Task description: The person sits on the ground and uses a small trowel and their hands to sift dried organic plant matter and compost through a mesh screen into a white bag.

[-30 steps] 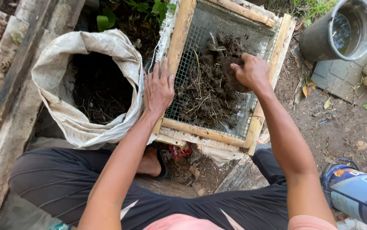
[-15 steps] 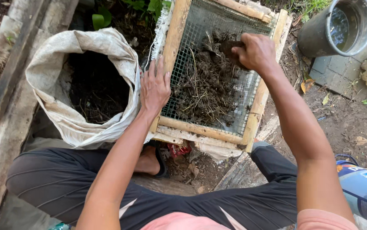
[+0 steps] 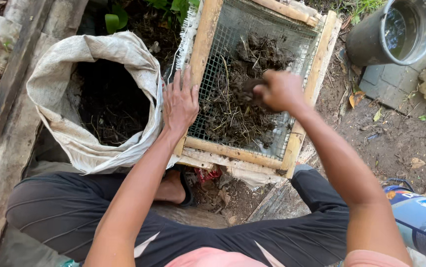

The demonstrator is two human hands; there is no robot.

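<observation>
Now | right hand (image 3: 281, 90) fingers closed around soil clump (image 3: 248, 89) | above sieve (image 3: 204, 49)

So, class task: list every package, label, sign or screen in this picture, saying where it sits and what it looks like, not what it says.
Printed package: bottom right corner, beside the person's right arm; rounded, blue with white and orange markings, partly cut off by the frame.
Open sack: left of the wooden sieve frame; off-white woven, unprinted as far as visible, dark soil inside.
No signs or screens.
</observation>
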